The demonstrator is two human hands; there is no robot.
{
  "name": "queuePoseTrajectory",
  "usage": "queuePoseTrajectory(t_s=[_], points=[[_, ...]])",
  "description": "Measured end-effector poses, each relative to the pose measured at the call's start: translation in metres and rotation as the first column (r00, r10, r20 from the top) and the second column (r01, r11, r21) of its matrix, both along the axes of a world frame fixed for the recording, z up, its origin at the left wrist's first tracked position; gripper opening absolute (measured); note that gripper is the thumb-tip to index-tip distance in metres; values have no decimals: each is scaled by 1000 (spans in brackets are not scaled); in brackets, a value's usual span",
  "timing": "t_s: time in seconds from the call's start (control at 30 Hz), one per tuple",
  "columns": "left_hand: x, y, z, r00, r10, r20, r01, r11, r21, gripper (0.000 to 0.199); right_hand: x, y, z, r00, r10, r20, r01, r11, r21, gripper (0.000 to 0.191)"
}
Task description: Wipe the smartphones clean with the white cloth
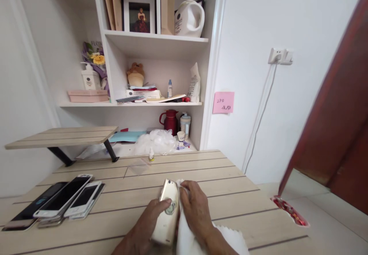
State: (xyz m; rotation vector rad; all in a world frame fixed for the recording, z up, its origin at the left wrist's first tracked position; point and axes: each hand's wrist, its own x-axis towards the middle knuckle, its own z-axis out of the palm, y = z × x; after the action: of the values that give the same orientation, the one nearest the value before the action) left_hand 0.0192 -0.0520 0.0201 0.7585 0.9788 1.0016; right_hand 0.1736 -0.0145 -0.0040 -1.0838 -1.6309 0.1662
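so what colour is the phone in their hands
The phone is pale gold, best seen in the head view.

Near the left edge of the desk (221, 193) lie several smartphones (61, 196) side by side, with the screens up. Behind them, a low wooden riser (60, 140) with black legs stands at the far left corner. Close to the far edge are a small clear plastic sheet (138, 166) and a little dropper bottle (151, 154). On the white shelves (155, 44) stand a dark red vacuum jug (169, 121), a bear-shaped pot (135, 73) and a framed picture (139, 14). On the wall at right are a pink sticky note (223, 102) and a socket (276, 55) with white cable (260, 113), beside a red-brown door (339, 94).
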Motion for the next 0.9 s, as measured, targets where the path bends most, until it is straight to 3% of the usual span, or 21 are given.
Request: queuePoseTrajectory(t_s=[0.1, 0.2, 0.37, 0.5, 0.63, 0.8, 0.9], points=[[0, -2, 0, 986, 47, -158, -45, 999, 13, 32, 4, 4, 1, 999, -36, -18, 36, 999, 12, 18], [-2, -1, 0, 966, 21, -257, -12, 999, 39, 31, 2, 3, 3, 1000, 3, 8, -3, 1000, 19, 19], [-1, -2, 7, 967, -38, -251, 60, 995, 78, 23, -1, -4, 9, 984, 168, 64, -172, 983, 60, 22], [1, -5, 17, 955, 9, -296, 58, 975, 216, 15, -3, -10, 12, 955, 275, 110, -281, 959, 45, 25], [-3, -3, 10, 980, 15, -196, 32, 971, 236, 20, -1, -12, 12, 910, 387, 150, -390, 921, -9, 23], [-7, 3, -11, 984, 57, -167, -37, 992, 122, 29, 8, -3, 8, 946, 278, 169, -268, 960, -80, 25], [-7, 1, -7, 985, 42, -166, -22, 992, 122, 32, 9, -2, 6, 959, 203, 198, -189, 978, -89, 23]])
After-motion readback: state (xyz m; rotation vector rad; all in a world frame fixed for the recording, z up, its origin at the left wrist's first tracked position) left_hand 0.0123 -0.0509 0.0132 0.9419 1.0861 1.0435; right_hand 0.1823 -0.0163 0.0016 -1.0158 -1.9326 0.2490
